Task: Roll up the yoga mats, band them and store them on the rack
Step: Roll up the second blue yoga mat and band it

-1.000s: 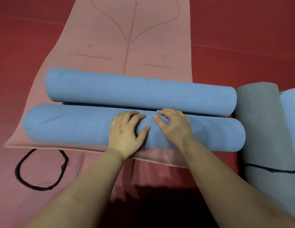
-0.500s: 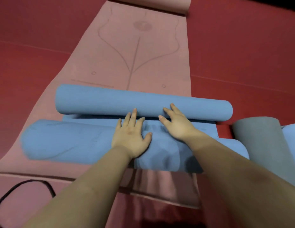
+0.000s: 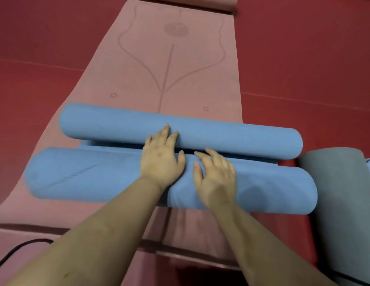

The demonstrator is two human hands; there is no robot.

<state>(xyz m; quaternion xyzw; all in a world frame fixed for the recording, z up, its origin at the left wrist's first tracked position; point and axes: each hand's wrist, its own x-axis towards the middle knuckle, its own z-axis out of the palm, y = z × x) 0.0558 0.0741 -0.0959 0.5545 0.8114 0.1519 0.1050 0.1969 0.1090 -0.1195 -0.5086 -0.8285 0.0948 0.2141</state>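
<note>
Right now, from the head view, I have both hands down on a blue yoga mat (image 3: 97, 176) that is curled into two rolls, a near one and a far roll (image 3: 231, 139), joined by a flat strip between them. It lies crosswise on a pink yoga mat (image 3: 169, 69) spread flat on the red floor (image 3: 303, 58) and running away from me.

My left hand (image 3: 160, 159) lies flat and open, palm on the near roll, its straight fingers reaching over the gap to touch the far roll. My right hand (image 3: 216, 178) is just beside it, also an open grip, fingers loosely spread and pressing the top of the near roll; neither hand grasps anything.

A grey rolled mat (image 3: 334, 193) sits at the right, touching or nearly touching the blue mat's end. A black band (image 3: 16, 249) loops on the floor at near left. No rack shows.

My judgement: the step is rolling the blue mat closed. To do it well, I would spread my hands wider apart, since both press near the middle and the ends may telescope. I would push evenly with flat palms, keep the edges square, and hold the roll tight while reaching for the band.
</note>
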